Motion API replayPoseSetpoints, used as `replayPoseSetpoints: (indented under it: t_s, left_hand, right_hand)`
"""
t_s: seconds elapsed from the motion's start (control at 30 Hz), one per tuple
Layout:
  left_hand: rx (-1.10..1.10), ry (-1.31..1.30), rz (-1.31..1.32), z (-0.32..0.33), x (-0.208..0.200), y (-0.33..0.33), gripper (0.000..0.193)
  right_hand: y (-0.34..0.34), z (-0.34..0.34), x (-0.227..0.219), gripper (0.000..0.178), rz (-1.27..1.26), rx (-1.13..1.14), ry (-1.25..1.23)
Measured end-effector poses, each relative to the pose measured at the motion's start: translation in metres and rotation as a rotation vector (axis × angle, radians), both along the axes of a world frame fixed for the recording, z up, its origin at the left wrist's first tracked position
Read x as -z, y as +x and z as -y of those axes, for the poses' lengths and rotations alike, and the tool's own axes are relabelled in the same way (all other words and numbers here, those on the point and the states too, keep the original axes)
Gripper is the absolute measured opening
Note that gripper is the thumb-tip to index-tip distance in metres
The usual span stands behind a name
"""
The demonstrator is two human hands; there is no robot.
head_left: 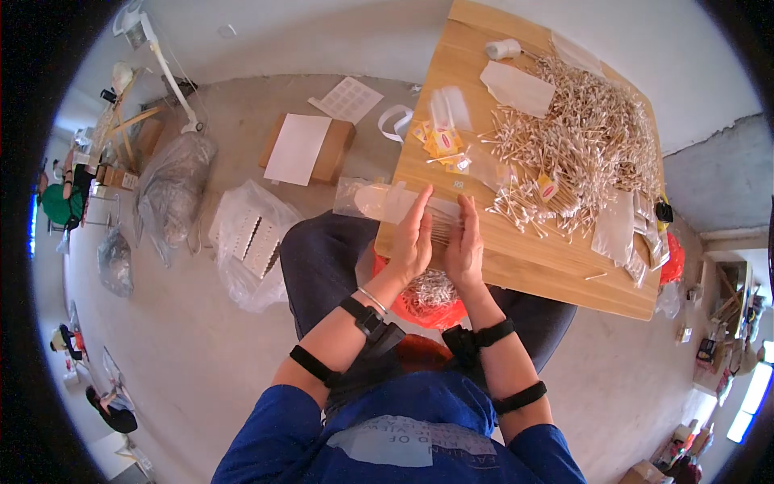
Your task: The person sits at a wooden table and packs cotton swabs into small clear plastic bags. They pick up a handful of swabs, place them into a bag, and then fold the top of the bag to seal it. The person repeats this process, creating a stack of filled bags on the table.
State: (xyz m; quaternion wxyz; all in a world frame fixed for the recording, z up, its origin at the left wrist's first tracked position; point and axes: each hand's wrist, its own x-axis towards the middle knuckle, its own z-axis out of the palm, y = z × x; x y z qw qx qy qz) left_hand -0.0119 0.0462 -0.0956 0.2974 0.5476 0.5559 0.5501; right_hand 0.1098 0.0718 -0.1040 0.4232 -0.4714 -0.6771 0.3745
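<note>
At the near left edge of the wooden table (pixel 516 270), my left hand (pixel 414 234) and my right hand (pixel 464 246) face each other with fingers stretched out. A bundle of cotton swabs (pixel 441 229) is pressed between the two palms. A clear plastic bag (pixel 347 198) reaches out to the left beside my left fingertips. Under my hands, a red plastic bag (pixel 451 313) between my knees holds more cotton swabs. A large loose pile of cotton swabs (pixel 597 137) covers the right side of the table. Several small yellow cards (pixel 443 143) lie beyond my hands.
A white roll (pixel 503 49) stands at the table's far edge. Clear bags (pixel 615 230) lie near its right edge. On the floor to the left are a cardboard box (pixel 335 153), a plastic-wrapped white object (pixel 256 246) and a large grey plastic bag (pixel 173 181). People are farther left.
</note>
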Motion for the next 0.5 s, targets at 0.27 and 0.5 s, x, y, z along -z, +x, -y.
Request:
replayPoseSetpoints:
  t_s: [0.27,0.5]
  left_hand:
    - [-0.034,-0.021,0.229,-0.001,0.004,-0.004,0.049]
    - [0.0,-0.048,0.221,0.0,-0.003,-0.009,0.055]
  right_hand:
    - [0.009,0.01,-0.019,0.072,0.438,-0.127,0.243]
    - [0.009,-0.002,-0.008,0.077,0.678,-0.166,0.219]
